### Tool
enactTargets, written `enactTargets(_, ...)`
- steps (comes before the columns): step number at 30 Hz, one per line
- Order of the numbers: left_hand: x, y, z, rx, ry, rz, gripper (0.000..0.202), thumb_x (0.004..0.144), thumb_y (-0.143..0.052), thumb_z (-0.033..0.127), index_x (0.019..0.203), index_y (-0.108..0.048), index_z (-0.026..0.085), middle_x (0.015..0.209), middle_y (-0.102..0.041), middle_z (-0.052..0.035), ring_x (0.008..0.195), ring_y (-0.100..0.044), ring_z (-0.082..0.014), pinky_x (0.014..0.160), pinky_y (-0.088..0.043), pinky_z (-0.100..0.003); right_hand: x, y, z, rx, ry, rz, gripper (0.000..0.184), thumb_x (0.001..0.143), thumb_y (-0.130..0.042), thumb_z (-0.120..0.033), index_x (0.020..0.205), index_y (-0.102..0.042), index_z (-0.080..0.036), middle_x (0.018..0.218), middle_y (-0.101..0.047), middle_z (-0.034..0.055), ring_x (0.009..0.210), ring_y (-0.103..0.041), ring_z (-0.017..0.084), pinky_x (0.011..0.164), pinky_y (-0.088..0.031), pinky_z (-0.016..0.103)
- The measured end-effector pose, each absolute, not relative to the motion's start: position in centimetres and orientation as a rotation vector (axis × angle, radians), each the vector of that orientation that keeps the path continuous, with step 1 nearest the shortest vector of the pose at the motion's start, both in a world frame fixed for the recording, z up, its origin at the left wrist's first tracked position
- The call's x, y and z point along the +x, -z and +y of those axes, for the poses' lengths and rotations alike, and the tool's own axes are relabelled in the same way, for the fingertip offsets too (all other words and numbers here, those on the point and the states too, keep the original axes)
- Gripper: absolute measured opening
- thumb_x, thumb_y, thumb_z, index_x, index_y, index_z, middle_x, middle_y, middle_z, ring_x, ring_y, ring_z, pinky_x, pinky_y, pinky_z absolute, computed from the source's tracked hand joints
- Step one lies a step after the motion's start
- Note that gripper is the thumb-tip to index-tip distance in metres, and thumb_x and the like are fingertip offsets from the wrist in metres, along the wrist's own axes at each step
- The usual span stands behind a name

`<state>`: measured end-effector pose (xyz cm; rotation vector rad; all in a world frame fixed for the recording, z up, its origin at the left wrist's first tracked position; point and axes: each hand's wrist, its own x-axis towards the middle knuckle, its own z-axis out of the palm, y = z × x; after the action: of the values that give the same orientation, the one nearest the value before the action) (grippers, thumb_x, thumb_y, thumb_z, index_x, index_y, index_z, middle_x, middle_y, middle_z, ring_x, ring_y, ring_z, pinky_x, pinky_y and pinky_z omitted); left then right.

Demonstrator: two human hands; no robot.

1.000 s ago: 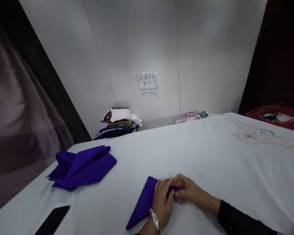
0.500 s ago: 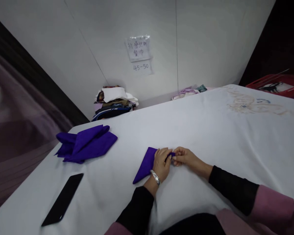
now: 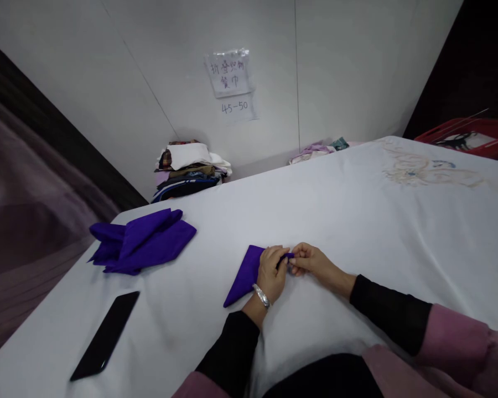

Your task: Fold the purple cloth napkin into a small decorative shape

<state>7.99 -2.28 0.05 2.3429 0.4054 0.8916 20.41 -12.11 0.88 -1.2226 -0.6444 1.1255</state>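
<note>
A folded purple napkin lies on the white tablecloth just in front of me. My left hand, with a silver bracelet on the wrist, rests on the napkin with its fingers curled over the right end. My right hand pinches that same right tip of the napkin from the other side. Both hands meet at the tip, which is mostly hidden under the fingers.
A loose pile of purple napkins lies at the left. A black phone lies near the front left edge. Stacked folded cloths sit against the wall, under a paper sign. A red basket is at far right.
The view has tilted down, bringing my arms and sleeves into sight. My hands stay at the napkin's right tip, fingers working it slightly.
</note>
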Motion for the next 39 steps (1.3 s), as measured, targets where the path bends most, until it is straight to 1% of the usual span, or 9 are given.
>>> enactTargets(7, 8.01, -0.05, -2.27, 2.331, -0.904, 0.391, 0.025, 0.083, -0.047, 0.015, 0.104, -0.060, 0.023, 0.103, -0.062, -0.0044, 0.102, -0.054, -0.0190, 0.093, -0.042, -0.042, 20.53, -0.82, -12.18, -1.219, -1.135, -0.668, 0.034, 0.064, -0.074, -0.039, 0.072, -0.048, -0.019, 0.056, -0.059, -0.0049, 0.055, -0.059, 0.011, 0.057, -0.046, 0.027)
enactTargets(13, 8.02, -0.21, -2.29, 2.341, -0.901, 0.397, 0.024, 0.082, -0.048, 0.014, 0.101, -0.061, 0.023, 0.103, -0.062, -0.0045, 0.102, -0.054, -0.0190, 0.093, -0.042, -0.041, 20.55, -0.79, -12.21, -1.195, -1.131, -0.689, 0.032, 0.064, -0.074, -0.038, 0.075, -0.051, -0.018, 0.059, -0.059, -0.0051, 0.056, -0.058, 0.011, 0.057, -0.046, 0.026)
enactTargets(28, 8.12, -0.32, -2.30, 2.336, -0.861, 0.401, 0.020, 0.085, -0.046, 0.017, 0.096, -0.062, 0.023, 0.097, -0.063, -0.0043, 0.100, -0.054, -0.0189, 0.092, -0.041, -0.041, 20.41, -1.07, -12.31, -1.233, -1.119, -0.742, 0.032, 0.066, -0.072, -0.041, 0.072, -0.050, -0.019, 0.058, -0.058, -0.0047, 0.055, -0.057, 0.011, 0.057, -0.045, 0.027)
enactTargets(39, 8.18, -0.32, -2.26, 2.352, -0.857, 0.390, 0.020, 0.085, -0.046, 0.016, 0.096, -0.063, 0.022, 0.097, -0.065, -0.0043, 0.101, -0.055, -0.0190, 0.091, -0.041, -0.040, 20.62, -1.05, -12.53, -1.244, -1.105, -0.816, 0.029, 0.069, -0.069, -0.041, 0.077, -0.053, -0.018, 0.060, -0.059, -0.0038, 0.056, -0.055, 0.011, 0.060, -0.045, 0.028)
